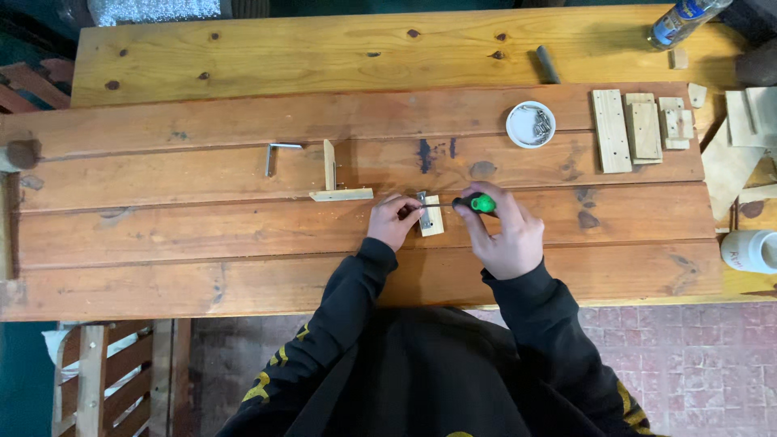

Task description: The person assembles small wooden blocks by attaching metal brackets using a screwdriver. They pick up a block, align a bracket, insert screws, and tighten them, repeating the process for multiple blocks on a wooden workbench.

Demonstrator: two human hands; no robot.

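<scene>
Head view: right hand (508,235) grips green-handled screwdriver (477,203).

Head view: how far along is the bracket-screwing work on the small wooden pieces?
Done: an L-shaped wooden piece already stands joined, with a loose metal bracket beside it. In hand: the left hand steadies a small wood block while the right hand holds a green-handled screwdriver to it. Left: screws in the white dish and unused wooden slats.

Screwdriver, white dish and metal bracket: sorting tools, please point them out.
screwdriver (482,203), head view, green handle.
white dish (530,125), head view, left inner floor.
metal bracket (271,154), head view, near its bend.
</scene>
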